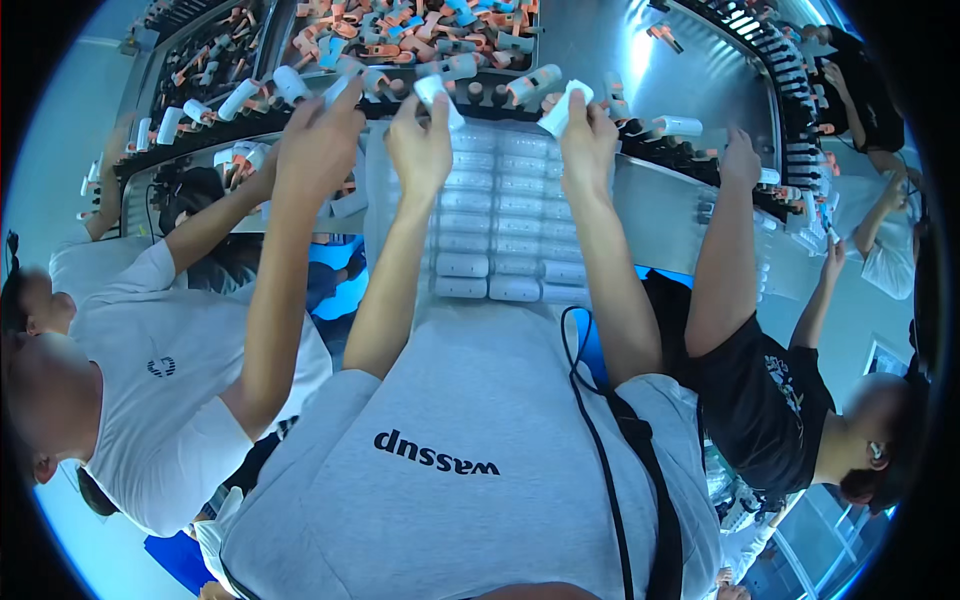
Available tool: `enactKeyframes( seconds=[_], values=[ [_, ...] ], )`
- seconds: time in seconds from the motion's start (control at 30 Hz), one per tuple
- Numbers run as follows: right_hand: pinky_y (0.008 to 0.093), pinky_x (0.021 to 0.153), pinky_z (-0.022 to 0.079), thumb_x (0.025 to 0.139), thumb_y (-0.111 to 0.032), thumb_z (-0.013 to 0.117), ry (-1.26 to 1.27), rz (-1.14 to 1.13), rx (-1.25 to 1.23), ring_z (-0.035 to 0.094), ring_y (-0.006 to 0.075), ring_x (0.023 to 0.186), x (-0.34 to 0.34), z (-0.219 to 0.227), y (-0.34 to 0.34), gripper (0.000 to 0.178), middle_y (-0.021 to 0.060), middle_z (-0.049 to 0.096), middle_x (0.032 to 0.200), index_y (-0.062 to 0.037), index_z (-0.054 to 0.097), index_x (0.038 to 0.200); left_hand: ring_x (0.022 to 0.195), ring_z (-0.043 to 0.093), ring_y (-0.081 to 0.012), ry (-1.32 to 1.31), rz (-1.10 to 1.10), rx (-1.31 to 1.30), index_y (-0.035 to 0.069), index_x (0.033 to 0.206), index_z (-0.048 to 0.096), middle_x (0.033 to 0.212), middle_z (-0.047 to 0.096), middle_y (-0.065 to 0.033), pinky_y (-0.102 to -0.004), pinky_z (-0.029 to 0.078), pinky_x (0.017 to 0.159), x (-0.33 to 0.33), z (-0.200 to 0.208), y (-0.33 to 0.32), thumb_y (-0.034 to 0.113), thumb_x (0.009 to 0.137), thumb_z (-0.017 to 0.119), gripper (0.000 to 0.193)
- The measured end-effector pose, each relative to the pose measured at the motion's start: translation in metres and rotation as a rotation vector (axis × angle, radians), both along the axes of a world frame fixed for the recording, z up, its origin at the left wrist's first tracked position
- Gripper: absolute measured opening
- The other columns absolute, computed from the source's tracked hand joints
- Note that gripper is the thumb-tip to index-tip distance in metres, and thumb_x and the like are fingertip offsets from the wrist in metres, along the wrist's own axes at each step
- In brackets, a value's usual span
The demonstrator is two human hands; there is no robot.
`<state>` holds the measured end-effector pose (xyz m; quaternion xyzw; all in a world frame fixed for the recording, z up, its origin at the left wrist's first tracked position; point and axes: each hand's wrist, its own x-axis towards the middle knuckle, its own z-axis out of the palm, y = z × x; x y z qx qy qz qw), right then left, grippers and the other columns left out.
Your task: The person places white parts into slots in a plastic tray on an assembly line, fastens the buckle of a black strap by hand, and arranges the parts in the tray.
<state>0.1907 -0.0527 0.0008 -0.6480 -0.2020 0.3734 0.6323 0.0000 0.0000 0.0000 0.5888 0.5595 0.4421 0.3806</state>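
Note:
My left hand (420, 150) is raised at the near edge of a peg conveyor (490, 92), its fingers closed on a small white piece (438, 100). To its right, my right hand (588, 145) pinches another white piece (565, 108), which looks folded like a cloth. I cannot make out exactly what either piece is. Below and between my hands lies a clear plastic tray (500, 210) with rows of compartments. White cylinders (462, 265) show in its nearest rows. A white cylinder with an orange end (534, 84) sits on the conveyor between my hands.
Beyond the conveyor, a bin holds many orange, teal and grey parts (410, 35). A metal surface (690, 60) lies at the far right. Co-workers sit close on both sides; one's hand (320, 130) reaches in near my left, another's hand (740, 160) at my right.

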Motion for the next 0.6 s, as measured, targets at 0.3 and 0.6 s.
enactKeyframes(
  seconds=[0.3, 0.6],
  values=[
    [0.0466, 0.074, 0.057, 0.093, -0.035, 0.063, -1.157, 0.406, -0.306, 0.071, 0.0408, 0.083, -0.073, 0.022, 0.079, 0.037, 0.0232, 0.072, 0.087, 0.0018, 0.068, 0.094, 0.078, 0.072, -0.0395, 0.879, -0.003, 0.061, -0.001, 0.097, 0.066, 0.081, 0.073, -0.0215, -0.0484, 0.057, 0.073, -0.022, 0.030, 0.078, 0.031, 0.086, 0.072, 0.034],
    [0.0465, 0.085, 0.056, 0.087, -0.022, 0.066, -1.325, 0.490, -0.125, 0.061, 0.0503, 0.108, -0.139, -0.005, 0.103, 0.074, 0.0384, 0.044, 0.132, 0.0191, 0.032, 0.138, 0.107, 0.060, -0.0439, 0.981, 0.161, 0.386, -0.008, 0.127, 0.044, 0.116, 0.059, -0.0317, -0.0517, 0.050, 0.091, -0.069, 0.004, 0.110, 0.034, 0.090, 0.066, 0.060]
  ],
)
